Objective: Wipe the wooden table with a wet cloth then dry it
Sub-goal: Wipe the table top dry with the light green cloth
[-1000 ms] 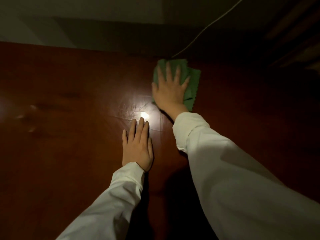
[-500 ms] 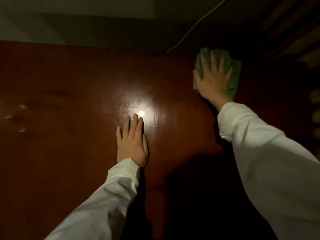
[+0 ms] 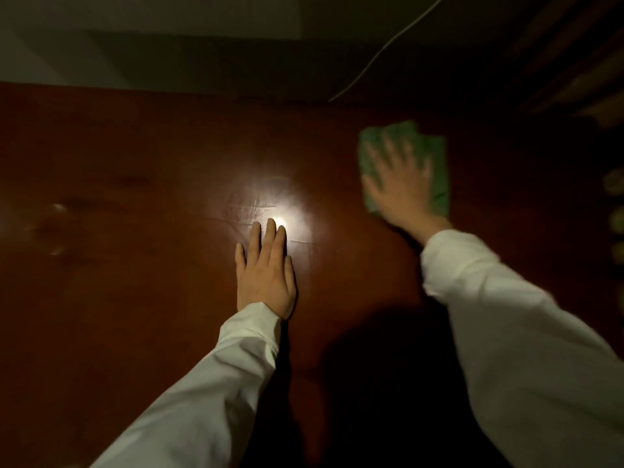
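Note:
A dark red-brown wooden table (image 3: 135, 315) fills most of the view, with a bright light glare near its middle. A folded green cloth (image 3: 435, 157) lies on the table at the far right. My right hand (image 3: 398, 187) presses flat on the cloth with fingers spread; it is blurred by motion. My left hand (image 3: 265, 275) rests flat on the table near the glare, fingers straight and together. Both arms wear white sleeves.
The table's far edge (image 3: 169, 91) runs across the top, with a pale wall behind it. A thin white cable (image 3: 381, 52) hangs down to the far edge at the right. Dark furniture stands at the far right.
My right hand slid the green cloth from the table's middle to the far right, then back nearer to me and slightly left. My left hand stayed flat in place.

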{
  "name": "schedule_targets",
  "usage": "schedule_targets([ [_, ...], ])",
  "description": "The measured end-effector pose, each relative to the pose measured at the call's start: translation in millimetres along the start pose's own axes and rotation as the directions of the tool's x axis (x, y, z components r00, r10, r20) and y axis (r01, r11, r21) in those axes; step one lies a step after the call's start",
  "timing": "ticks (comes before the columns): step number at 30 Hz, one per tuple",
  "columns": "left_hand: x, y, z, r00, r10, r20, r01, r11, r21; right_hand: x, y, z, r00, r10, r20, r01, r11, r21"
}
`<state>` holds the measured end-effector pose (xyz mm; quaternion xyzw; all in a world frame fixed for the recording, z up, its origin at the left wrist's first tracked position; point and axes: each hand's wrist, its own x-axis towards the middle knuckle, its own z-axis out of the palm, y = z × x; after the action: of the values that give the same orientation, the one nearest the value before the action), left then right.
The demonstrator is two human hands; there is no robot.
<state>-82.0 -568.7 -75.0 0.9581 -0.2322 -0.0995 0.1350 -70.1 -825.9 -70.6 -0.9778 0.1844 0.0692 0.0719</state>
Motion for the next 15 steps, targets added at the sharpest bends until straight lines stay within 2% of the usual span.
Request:
schedule_targets([
  [3,0.1,0.8,-1.3,1.0,0.0,0.004,0.0,1.0,-0.006,1.0,33.2,-7.0,0.975,0.223,0.018,-0.223,0.975,0.004],
  [5,-0.6,1.2,-1.2,1.0,-0.007,0.007,0.007,1.0,-0.014,-4.0,16.6,-5.5,0.973,0.231,0.014,-0.231,0.973,-0.004],
  [6,-0.9,1.5,-1.6,1.0,-0.008,0.01,0.008,1.0,-0.017,-9.2,-0.4,-1.8,0.983,0.183,0.014,-0.183,0.983,-0.009],
  [8,-0.1,1.9,-3.0,1.0,-0.011,0.021,0.012,1.0,-0.025,-28.4,-41.3,8.5,1.0,0.0,0.031,0.002,0.999,-0.049],
  [11,0.9,1.4,-3.2,0.998,-0.026,0.051,0.027,0.999,-0.019,-75.5,-90.1,18.0,0.964,-0.26,0.061,0.265,0.96,-0.091],
  [13,0.9,2.2,-4.0,0.998,-0.025,0.053,0.026,0.999,-0.023,-95.9,-85.5,21.8,0.93,-0.351,0.106,0.36,0.929,-0.086],
  [15,1.0,2.8,-4.7,0.999,-0.019,0.04,0.021,0.999,-0.03,-97.4,-55.1,20.0,0.943,-0.323,0.083,0.327,0.944,-0.049],
])
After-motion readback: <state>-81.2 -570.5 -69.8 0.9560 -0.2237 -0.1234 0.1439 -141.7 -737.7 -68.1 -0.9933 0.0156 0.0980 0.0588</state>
